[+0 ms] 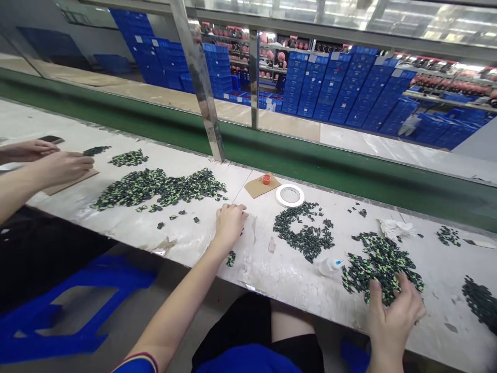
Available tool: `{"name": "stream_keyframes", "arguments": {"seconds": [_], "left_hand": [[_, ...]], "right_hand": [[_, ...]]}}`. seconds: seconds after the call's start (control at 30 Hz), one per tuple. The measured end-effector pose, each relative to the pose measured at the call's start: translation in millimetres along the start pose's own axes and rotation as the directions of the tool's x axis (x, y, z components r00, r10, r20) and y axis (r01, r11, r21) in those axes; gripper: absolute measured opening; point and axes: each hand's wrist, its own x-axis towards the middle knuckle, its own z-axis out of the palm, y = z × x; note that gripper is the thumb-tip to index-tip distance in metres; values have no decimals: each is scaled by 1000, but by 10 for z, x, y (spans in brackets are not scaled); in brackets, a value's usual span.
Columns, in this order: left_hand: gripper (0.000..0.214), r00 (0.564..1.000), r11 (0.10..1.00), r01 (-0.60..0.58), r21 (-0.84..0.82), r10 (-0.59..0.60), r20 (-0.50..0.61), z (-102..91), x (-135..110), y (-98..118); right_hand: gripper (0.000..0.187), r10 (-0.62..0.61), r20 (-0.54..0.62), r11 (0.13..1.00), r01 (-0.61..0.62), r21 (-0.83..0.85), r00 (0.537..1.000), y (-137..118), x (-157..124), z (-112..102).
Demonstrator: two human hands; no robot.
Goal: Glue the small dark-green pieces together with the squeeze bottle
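Green-and-black small pieces (382,254) lie heaped at the fingertips of the right hand (396,316), its thumb and fingers spread; whether it has hold of any, I cannot tell. The left hand (230,225) is half curled, its grip hidden. Between the hands, plain dark pieces (306,241) remain loose, seemingly without green parts. Left of and beyond the left hand, a larger green-flecked heap (159,186) looks finished, so work seems partway.

Green-black pile (375,254) partly behind right grip (396,315)
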Motion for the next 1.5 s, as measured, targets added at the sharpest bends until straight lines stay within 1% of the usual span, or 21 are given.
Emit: {"name": "stream_keyframes", "arguments": {"seconds": [0.07,0.13,0.17,0.23,0.37,0.43,0.47,0.53,0.6,0.67,0.73,0.77,0.83,0.9,0.97,1.03,1.1,1.17,1.27,1.37,1.5], "left_hand": [[23,1000,999,19,29,-19,17,36,79,-21],[23,999,998,24,53,-26,33,73,120,-20],[24,999,998,23,60,-25,40,87,134,-14],[24,998,998,19,63,-22,52,102,161,0],[25,998,1000,-6,29,4,69,75,179,42],[23,997,999,-42,-14,43,66,49,125,85],[21,995,997,-68,-41,71,66,40,74,116],[17,986,984,-137,-111,146,75,35,-79,199],[13,967,955,-209,-211,234,103,63,-282,307],[8,945,862,-203,-464,297,138,133,-503,426],[6,933,790,-163,-591,319,169,244,-703,540],[6,934,776,-138,-615,308,179,309,-786,590],[12,943,782,-136,-609,290,162,437,-906,666],[10,953,802,-158,-576,276,123,540,-968,704],[6,965,827,-170,-535,251,81,601,-988,699],[3,976,849,-162,-503,211,42,627,-988,660],[6,981,852,-160,-499,194,16,641,-985,602],[10,977,832,-173,-526,213,15,660,-989,542],[15,973,806,-190,-561,230,0,716,-1009,478],[12,979,795,-202,-572,187,-86,790,-1037,449],[7,969,781,-239,-576,158,-187,856,-1059,433]], "right_hand": [[81,-38,79,999,39,-18,996,-35,-80,110],[86,-77,177,997,80,-11,981,-84,-165,243],[85,-94,211,995,97,-3,973,-103,-196,310],[77,-129,233,992,127,23,964,-126,-220,429],[57,-206,189,977,193,85,960,-152,-154,554],[52,-182,185,979,161,122,966,-188,-130,551],[50,-150,198,980,119,159,969,-214,-132,537],[44,-46,247,960,-25,278,968,-282,-165,492],[40,93,327,891,-225,394,940,-355,-221,436],[42,237,390,799,-407,443,890,-407,-277,382],[46,338,408,734,-509,449,848,-416,-317,344],[47,365,401,713,-529,460,840,-404,-331,333],[46,410,350,659,-539,525,842,-361,-351,332],[45,463,297,560,-535,632,835,-320,-362,350],[44,537,277,430,-541,722,797,-308,-364,374],[40,603,293,318,-560,765,742,-336,-358,396],[34,644,295,273,-573,772,705,-393,-353,412],[32,645,291,311,-591,744,706,-463,-360,428],[37,620,274,441,-616,653,735,-561,-395,451],[43,607,257,546,-629,553,752,-647,-431,468],[46,585,279,601,-638,481,762,-767,-433,471]]}}
